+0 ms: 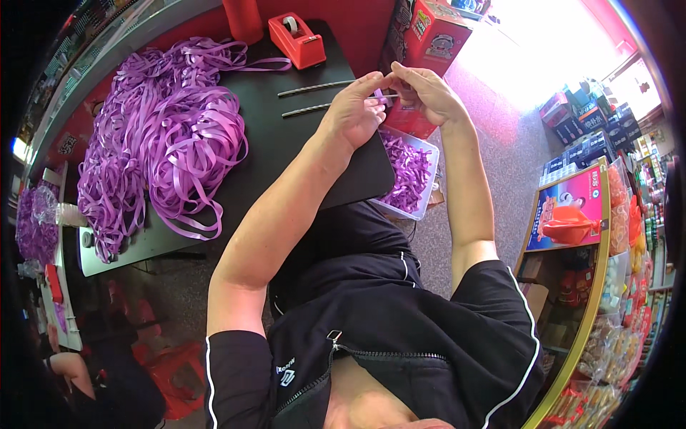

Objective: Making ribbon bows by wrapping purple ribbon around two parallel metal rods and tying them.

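Two thin metal rods (307,110) stick out side by side over the dark tabletop, their right ends running in among my fingers. My left hand (353,113) is closed around the rods' right part, fingers curled. Facing it, my right hand (427,94) is bent in with its fingertips pinched, nearly touching the left ones. A short bit of purple ribbon (381,96) shows between the two hands at the rod ends; my fingers hide much of it. Below them stands a clear plastic bin (433,179) full of short purple ribbon pieces (407,170).
A big tangled heap of purple ribbon (189,150) covers the left of the table (266,146). A red tape dispenser (299,41) sits at the back. Another person's arm (75,372) shows lower left. Goods shelves (607,286) and boxes (582,118) line the right.
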### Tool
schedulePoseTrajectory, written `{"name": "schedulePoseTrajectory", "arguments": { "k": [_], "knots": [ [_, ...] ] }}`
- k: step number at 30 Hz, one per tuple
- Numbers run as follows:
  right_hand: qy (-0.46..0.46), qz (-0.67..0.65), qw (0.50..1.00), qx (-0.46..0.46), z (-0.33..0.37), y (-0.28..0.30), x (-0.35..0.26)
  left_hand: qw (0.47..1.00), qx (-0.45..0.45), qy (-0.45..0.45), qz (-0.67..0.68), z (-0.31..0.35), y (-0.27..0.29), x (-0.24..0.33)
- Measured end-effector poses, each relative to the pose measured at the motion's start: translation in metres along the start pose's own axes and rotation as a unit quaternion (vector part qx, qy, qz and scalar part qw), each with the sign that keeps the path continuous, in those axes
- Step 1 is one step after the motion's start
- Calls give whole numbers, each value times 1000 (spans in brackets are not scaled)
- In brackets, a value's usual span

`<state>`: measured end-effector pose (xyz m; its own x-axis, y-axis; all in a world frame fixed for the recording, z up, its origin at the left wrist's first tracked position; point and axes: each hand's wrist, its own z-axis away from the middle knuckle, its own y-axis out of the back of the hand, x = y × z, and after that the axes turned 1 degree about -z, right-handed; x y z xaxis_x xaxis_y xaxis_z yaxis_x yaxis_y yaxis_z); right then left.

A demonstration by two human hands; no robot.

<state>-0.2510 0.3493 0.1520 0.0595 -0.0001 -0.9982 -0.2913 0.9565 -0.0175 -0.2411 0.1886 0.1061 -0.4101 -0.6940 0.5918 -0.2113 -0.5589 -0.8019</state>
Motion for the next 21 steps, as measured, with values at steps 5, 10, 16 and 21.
{"name": "schedulePoseTrajectory", "arguments": {
  "k": [5, 10, 16, 21],
  "knots": [
    [-45, -59, 997, 18, -2, 6, 10, 1000, 5, -13, -4, -1, 0, -4],
    [22, -197, 980, 35, -12, 8, 32, 1000, 20, -10, -3, -6, 4, -4],
    [115, -76, 989, 59, -2, -4, 50, 1000, 19, -7, -2, -4, 4, -3],
    [118, -37, 991, 57, -12, 14, 52, 1000, 5, -17, -9, 0, 1, -1]
  ]
}}
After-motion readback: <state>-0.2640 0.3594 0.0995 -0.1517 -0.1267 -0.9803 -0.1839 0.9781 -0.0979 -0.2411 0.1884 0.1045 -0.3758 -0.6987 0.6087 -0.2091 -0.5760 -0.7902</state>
